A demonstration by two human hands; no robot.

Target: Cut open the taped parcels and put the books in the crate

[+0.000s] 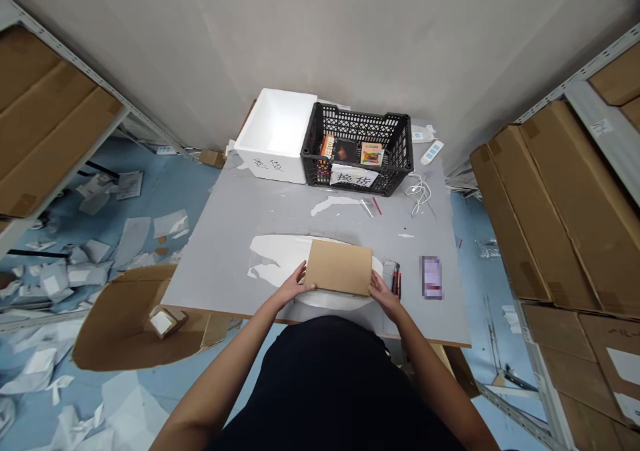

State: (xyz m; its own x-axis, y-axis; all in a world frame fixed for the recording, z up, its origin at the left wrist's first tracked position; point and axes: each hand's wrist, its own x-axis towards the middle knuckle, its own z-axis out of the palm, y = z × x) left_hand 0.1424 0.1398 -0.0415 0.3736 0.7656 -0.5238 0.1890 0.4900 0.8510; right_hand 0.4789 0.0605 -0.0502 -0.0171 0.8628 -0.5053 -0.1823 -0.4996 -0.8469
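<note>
A flat brown cardboard box (339,267) lies on a white plastic sheet (273,259) near the front of the grey table (240,221). My left hand (295,285) grips the box's left edge, and my right hand (384,293) grips its right edge. Just right of my right hand lie a grey tape dispenser or cutter (391,275) and red-handled tools (397,284), their exact kind unclear. Further right lies a phone (431,277) with a blurred screen.
At the table's back stand a white foam box (275,134) and a black plastic crate (357,147) holding several books. A white cable (417,194) lies nearby. Cardboard cartons fill metal shelves on both sides, and paper scraps litter the blue floor.
</note>
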